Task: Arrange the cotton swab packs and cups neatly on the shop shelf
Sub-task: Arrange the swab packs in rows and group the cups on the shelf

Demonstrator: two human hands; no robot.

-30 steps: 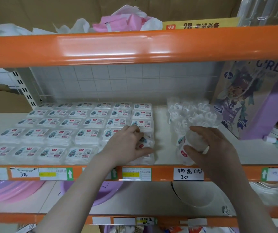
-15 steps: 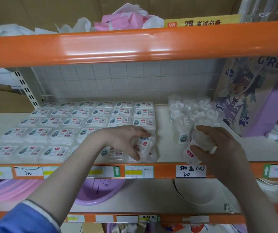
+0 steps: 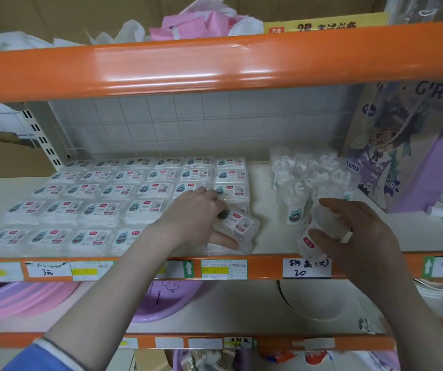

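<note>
While one tilted cotton swab pack (image 3: pixel 235 223) at the shelf (image 3: pixel 266 236) front, rt end of the pack rows (image 3: pixel 124 199), is pinched by the left hand (image 3: pixel 196 220), a cup (image 3: pixel 319 231) nr the cup cluster (image 3: pixel 308 180) is gripped by the right hand (image 3: pixel 359 234).

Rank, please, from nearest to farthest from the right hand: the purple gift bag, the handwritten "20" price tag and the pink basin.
From the right hand:
1. Handwritten "20" price tag, just below.
2. Purple gift bag, up right.
3. Pink basin, far left, lower shelf.
</note>
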